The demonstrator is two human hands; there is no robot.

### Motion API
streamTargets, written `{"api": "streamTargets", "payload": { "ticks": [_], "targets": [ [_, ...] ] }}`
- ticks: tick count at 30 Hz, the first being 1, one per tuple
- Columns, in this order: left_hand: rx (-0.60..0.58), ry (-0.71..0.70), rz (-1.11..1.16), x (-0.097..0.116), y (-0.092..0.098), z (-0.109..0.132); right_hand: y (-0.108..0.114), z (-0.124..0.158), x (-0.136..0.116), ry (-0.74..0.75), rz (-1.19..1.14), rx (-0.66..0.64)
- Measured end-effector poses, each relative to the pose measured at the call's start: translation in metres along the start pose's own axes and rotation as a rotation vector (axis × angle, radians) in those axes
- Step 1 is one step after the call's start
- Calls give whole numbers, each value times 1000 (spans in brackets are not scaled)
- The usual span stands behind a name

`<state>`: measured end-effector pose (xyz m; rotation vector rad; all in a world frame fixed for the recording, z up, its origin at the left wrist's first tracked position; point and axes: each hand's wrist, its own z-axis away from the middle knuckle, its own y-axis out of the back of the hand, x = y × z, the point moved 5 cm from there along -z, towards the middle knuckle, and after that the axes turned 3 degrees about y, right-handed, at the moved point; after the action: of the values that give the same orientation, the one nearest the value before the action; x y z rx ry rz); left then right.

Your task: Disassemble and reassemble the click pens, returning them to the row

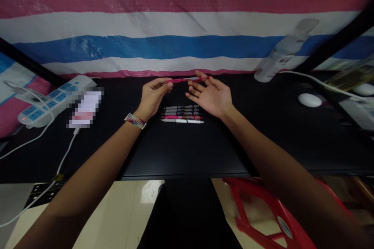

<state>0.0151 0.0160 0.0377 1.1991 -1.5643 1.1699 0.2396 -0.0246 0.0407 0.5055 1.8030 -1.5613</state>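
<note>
Pinching the red pen (187,80) at one end in the closed left hand (153,97), above the far middle of the black desk (187,148); steadying the other end with the right hand (212,95), open and palm up. Best to keep it level, clear of the four pens (181,114) in a row just below. Elsewhere: power strip (49,103) and phone (86,109) near the left edge, mouse (309,100) and white bottle (284,52) to the right, striped tarpaulin (175,46) behind, red stool (263,210) beneath.

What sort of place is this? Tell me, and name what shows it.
Probably a makeshift desk workspace: a black desk with a power strip, a mouse and a row of pens, backed by a striped tarp.
</note>
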Motion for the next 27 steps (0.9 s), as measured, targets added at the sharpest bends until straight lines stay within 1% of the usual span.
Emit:
{"api": "streamTargets", "payload": {
  "ticks": [3,13,19,27],
  "targets": [
    [0,-4,5,0,0,0,-2,2,-1,-10,12,-2],
    [-22,22,20,-1,-4,2,2,-3,1,-9,27,87],
    [-38,10,20,-3,0,0,1,-1,0,-2,27,29],
    [-25,6,43,-2,0,0,-3,1,-1,-23,14,23]
  ]
}}
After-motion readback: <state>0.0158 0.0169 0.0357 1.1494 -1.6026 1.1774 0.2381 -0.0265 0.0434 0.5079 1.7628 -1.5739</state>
